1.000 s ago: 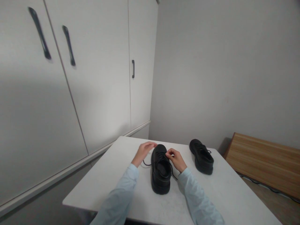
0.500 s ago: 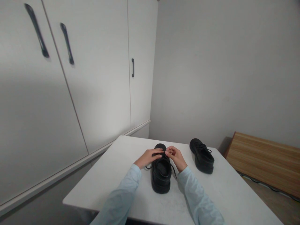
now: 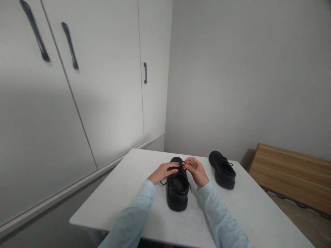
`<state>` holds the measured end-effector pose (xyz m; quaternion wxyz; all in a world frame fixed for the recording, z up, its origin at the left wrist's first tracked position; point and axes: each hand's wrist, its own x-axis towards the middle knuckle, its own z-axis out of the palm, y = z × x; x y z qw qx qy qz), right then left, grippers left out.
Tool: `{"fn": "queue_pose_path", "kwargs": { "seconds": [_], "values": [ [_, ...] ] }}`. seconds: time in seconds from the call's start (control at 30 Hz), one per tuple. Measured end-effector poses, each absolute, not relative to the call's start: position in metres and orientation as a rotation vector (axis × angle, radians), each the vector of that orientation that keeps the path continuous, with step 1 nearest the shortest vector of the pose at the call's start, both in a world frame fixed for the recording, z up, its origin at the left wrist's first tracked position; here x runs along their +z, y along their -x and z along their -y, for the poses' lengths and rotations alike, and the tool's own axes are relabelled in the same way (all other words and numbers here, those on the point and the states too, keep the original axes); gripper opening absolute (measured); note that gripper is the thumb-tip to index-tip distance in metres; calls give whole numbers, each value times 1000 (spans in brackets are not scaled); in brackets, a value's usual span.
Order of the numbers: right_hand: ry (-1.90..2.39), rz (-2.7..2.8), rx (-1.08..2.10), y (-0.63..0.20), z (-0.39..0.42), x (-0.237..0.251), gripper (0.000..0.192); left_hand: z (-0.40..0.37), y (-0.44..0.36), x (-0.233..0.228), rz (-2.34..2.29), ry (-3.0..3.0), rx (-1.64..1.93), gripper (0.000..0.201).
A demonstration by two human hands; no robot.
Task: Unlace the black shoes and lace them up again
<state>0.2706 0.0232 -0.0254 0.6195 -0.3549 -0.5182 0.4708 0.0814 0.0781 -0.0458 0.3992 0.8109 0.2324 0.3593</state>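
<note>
A black lace-up shoe (image 3: 177,193) stands on the white table (image 3: 124,193) right in front of me, heel toward me. My left hand (image 3: 162,172) rests on its left side, fingers pinching the black lace (image 3: 183,164) over the tongue. My right hand (image 3: 196,170) meets it from the right and pinches the same lace. A loose lace end trails onto the table by my left wrist. A second black shoe (image 3: 222,169) stands apart to the right, laces tied.
White cupboard doors (image 3: 77,103) with dark handles fill the left side. A grey wall stands behind the table. A wooden bench top (image 3: 289,175) lies low at the right, with a cable on the floor along it.
My left hand has moved from the shoe's toe side onto the laces, meeting my right hand. The lace end on the left table has been drawn shorter.
</note>
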Motion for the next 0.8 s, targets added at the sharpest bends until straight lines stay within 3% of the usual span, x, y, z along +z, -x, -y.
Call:
{"fn": "queue_pose_path", "kwargs": {
  "seconds": [0.4,0.8],
  "values": [
    [919,1284,970,-281,-25,-23,29,-75,-81,-41,-595,-1941,935,34],
    [1185,1771,606,-314,-27,-22,22,-74,-80,-39,-598,-1997,899,34]
  ]
}}
